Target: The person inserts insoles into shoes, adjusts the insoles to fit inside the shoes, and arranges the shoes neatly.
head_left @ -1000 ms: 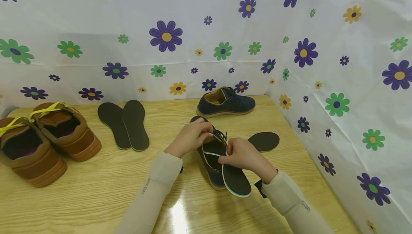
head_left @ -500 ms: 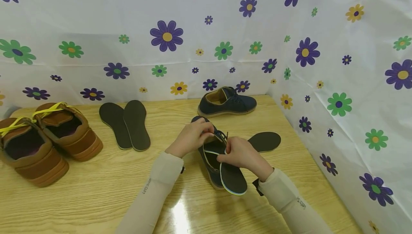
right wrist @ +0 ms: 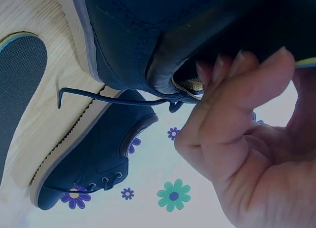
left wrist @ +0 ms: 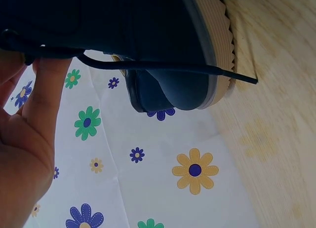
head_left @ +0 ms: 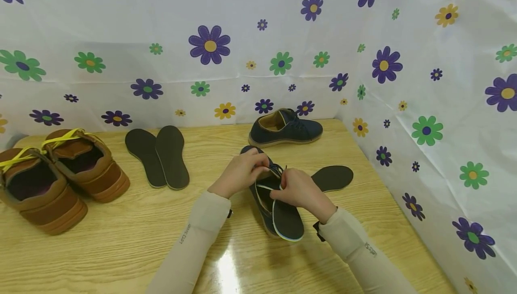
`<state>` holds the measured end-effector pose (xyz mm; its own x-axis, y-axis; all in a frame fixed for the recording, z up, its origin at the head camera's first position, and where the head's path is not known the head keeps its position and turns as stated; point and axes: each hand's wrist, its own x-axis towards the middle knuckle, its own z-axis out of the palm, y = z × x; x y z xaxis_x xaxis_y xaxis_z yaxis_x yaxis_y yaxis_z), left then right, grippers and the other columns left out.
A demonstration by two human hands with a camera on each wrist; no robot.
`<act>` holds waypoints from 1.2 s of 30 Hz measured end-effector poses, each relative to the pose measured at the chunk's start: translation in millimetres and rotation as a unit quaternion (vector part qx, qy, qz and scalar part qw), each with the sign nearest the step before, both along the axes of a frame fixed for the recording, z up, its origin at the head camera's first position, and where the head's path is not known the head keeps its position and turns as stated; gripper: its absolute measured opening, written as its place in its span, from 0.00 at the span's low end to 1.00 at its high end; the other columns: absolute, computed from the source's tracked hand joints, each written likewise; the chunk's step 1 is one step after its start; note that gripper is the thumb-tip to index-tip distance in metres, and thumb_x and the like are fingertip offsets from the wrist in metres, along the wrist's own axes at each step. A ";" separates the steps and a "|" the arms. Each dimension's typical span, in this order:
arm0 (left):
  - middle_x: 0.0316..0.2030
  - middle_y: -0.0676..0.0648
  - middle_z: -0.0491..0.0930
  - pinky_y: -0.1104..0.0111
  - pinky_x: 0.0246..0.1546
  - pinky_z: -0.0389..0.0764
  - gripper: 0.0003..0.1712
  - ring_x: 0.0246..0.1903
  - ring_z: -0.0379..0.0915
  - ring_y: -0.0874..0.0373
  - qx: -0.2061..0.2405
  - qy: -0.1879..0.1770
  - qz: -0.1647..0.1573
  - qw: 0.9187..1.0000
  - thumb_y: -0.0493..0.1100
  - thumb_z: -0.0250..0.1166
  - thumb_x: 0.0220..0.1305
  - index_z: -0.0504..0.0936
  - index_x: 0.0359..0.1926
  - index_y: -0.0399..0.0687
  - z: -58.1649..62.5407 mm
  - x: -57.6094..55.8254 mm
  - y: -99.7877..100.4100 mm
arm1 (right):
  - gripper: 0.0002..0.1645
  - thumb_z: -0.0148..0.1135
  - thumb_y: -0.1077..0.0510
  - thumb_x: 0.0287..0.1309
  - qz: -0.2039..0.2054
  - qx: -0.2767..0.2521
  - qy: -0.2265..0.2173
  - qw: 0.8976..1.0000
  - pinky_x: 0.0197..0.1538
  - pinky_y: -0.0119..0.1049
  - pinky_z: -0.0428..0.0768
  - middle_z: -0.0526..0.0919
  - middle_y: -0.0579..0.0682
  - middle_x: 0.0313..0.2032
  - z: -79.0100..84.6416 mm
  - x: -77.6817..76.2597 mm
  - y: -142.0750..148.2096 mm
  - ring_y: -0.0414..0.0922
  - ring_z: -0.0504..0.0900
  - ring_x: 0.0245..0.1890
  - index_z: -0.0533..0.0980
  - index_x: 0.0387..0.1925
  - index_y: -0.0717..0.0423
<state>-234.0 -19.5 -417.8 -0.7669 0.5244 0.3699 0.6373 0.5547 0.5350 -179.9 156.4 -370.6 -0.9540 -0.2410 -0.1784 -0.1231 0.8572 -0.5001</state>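
Judged partway along. Done: the front part of one black insole [head_left: 288, 223] lies inside the opening of the near navy shoe [head_left: 266, 220]. Left: the insole's rounded rear end still hangs outside, over the heel's right side, so it is not seated flat. A second insole [head_left: 333, 178] lies on the table [head_left: 153, 226], right of this shoe; the matching shoe [head_left: 284, 131] stands behind, untouched.

Right grip [head_left: 300, 191]: thumb and curled fingers nearly together, pinching the insole between its ends. Left grip [head_left: 242, 173]: thumb and fingers pinching the shoe's upper near the laces; exact contact partly hidden.
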 end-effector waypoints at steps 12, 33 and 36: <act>0.29 0.54 0.70 0.67 0.30 0.73 0.03 0.26 0.68 0.61 0.000 0.004 -0.003 1.000 0.42 0.64 0.65 0.81 0.34 0.48 1.6 1.3 0.0 | 0.24 0.68 0.57 0.49 0.008 0.024 0.042 0.999 0.19 0.30 0.52 0.57 0.42 0.11 -7.3 -1.6 -8.7 0.38 0.54 0.12 0.62 0.12 0.53; 0.30 0.53 0.70 0.66 0.31 0.73 0.03 0.26 0.68 0.61 -0.007 0.002 0.004 1.000 0.41 0.64 0.65 0.80 0.34 0.49 0.5 1.3 1.6 | 0.16 0.72 0.53 0.48 -0.012 0.124 0.085 0.989 0.19 0.36 0.68 0.71 0.49 0.18 -9.5 1.1 -25.5 0.45 0.70 0.19 0.76 0.22 0.60; 0.30 0.53 0.70 0.66 0.31 0.73 0.03 0.26 0.68 0.60 -0.005 0.000 0.005 1.000 0.41 0.64 0.65 0.80 0.34 0.49 0.8 1.7 1.8 | 0.17 0.72 0.52 0.48 0.000 0.147 0.100 0.984 0.22 0.39 0.73 0.74 0.51 0.20 -9.7 3.1 -28.2 0.47 0.74 0.21 0.79 0.26 0.62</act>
